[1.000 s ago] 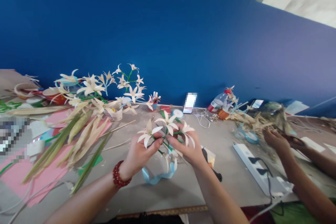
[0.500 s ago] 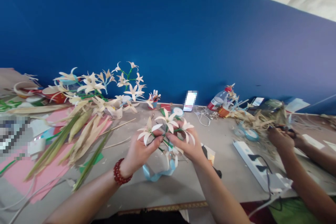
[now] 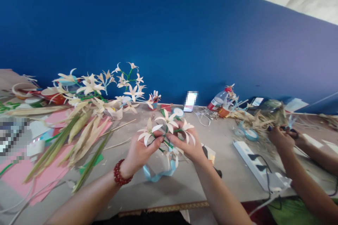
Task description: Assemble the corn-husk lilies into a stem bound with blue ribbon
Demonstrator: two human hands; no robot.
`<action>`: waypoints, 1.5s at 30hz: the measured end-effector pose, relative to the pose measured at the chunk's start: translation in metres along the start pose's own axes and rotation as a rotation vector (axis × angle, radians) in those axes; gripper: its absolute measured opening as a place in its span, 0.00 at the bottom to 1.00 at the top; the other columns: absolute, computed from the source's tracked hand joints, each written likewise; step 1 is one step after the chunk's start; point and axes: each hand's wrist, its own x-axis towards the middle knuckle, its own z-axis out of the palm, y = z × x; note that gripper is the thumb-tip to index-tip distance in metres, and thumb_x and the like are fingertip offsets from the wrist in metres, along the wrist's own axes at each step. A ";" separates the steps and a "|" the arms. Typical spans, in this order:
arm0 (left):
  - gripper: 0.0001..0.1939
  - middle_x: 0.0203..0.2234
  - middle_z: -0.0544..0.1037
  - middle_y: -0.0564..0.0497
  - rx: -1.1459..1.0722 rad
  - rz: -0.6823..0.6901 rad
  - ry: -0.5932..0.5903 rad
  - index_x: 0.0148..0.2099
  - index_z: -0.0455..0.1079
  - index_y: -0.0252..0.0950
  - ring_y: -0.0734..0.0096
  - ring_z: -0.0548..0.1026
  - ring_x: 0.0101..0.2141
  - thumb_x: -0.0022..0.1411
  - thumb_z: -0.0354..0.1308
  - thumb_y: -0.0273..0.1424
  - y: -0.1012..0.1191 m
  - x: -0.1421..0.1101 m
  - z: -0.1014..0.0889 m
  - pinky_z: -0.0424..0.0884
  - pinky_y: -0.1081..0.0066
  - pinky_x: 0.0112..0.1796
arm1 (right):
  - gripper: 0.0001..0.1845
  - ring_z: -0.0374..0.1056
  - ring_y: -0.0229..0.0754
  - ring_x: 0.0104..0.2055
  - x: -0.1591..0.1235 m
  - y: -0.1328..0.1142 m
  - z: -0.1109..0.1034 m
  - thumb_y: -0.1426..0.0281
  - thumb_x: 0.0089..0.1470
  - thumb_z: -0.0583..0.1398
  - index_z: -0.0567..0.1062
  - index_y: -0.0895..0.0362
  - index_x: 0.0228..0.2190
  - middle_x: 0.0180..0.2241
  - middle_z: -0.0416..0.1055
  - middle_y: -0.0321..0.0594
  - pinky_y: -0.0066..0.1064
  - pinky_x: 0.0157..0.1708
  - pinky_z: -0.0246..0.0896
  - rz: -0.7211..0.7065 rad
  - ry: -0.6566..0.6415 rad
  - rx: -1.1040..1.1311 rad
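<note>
Between my two hands is a spray of cream artificial flowers [image 3: 169, 121] with green-wrapped stems. My left hand [image 3: 144, 150], with a red bead bracelet [image 3: 121, 173] on its wrist, pinches the stems at the left. From the other side, my right hand [image 3: 190, 148] closes on the same stems, its thumb near the left thumb. Blossoms spread above and around my fingers, and more hang below the thumbs. A light blue ribbon [image 3: 155, 177] loops beneath the hands. My fingertips behind the flowers are partly hidden.
At the left stand finished flowers [image 3: 91, 85], with dried husks [image 3: 86, 140] and pink paper [image 3: 18, 182] nearer. A phone [image 3: 190, 102] leans at the back. To the right are a plastic bottle [image 3: 218, 100], a power strip [image 3: 249, 163] and another person's hands [image 3: 283, 140].
My hands keep almost the same grip on the flower stems. The view has shifted very slightly, and the other person's hands at the right have moved a little.
</note>
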 end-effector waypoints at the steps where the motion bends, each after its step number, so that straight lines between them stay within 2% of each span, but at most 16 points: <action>1: 0.06 0.31 0.82 0.48 0.004 0.001 -0.001 0.35 0.76 0.34 0.63 0.79 0.36 0.59 0.61 0.31 -0.001 0.000 0.000 0.75 0.70 0.39 | 0.09 0.66 0.41 0.30 0.000 0.000 0.000 0.65 0.49 0.65 0.71 0.57 0.30 0.26 0.68 0.37 0.30 0.30 0.62 0.000 -0.005 0.007; 5: 0.06 0.31 0.82 0.48 0.008 -0.009 -0.004 0.35 0.76 0.35 0.61 0.79 0.38 0.58 0.61 0.33 -0.004 -0.001 -0.001 0.75 0.68 0.39 | 0.09 0.67 0.41 0.31 0.000 0.001 0.000 0.65 0.50 0.65 0.72 0.57 0.30 0.27 0.70 0.37 0.30 0.30 0.62 -0.007 -0.017 0.011; 9: 0.07 0.31 0.82 0.48 -0.032 -0.025 -0.006 0.36 0.76 0.35 0.62 0.80 0.36 0.58 0.61 0.33 -0.002 -0.001 0.000 0.75 0.68 0.39 | 0.09 0.67 0.41 0.31 0.000 0.000 -0.001 0.64 0.50 0.65 0.74 0.56 0.30 0.28 0.71 0.38 0.31 0.30 0.63 -0.013 -0.017 -0.005; 19: 0.08 0.30 0.82 0.48 -0.001 -0.041 -0.010 0.34 0.76 0.34 0.62 0.79 0.35 0.58 0.61 0.34 0.005 -0.002 -0.002 0.75 0.69 0.38 | 0.11 0.67 0.40 0.27 0.000 -0.012 0.003 0.63 0.47 0.66 0.72 0.56 0.27 0.24 0.70 0.36 0.31 0.28 0.64 0.009 -0.005 0.035; 35: 0.07 0.28 0.82 0.49 0.018 -0.054 0.011 0.34 0.76 0.34 0.63 0.80 0.32 0.58 0.61 0.33 0.010 -0.004 0.000 0.75 0.70 0.35 | 0.10 0.68 0.41 0.27 -0.002 -0.009 0.002 0.64 0.48 0.65 0.73 0.56 0.29 0.25 0.71 0.37 0.32 0.28 0.65 -0.011 -0.004 0.019; 45: 0.09 0.30 0.83 0.48 0.015 -0.036 -0.021 0.35 0.76 0.34 0.62 0.79 0.34 0.59 0.60 0.35 -0.002 -0.002 -0.002 0.75 0.69 0.36 | 0.12 0.68 0.40 0.27 0.000 -0.004 0.004 0.62 0.48 0.67 0.73 0.56 0.29 0.24 0.70 0.36 0.30 0.28 0.64 0.038 -0.017 0.083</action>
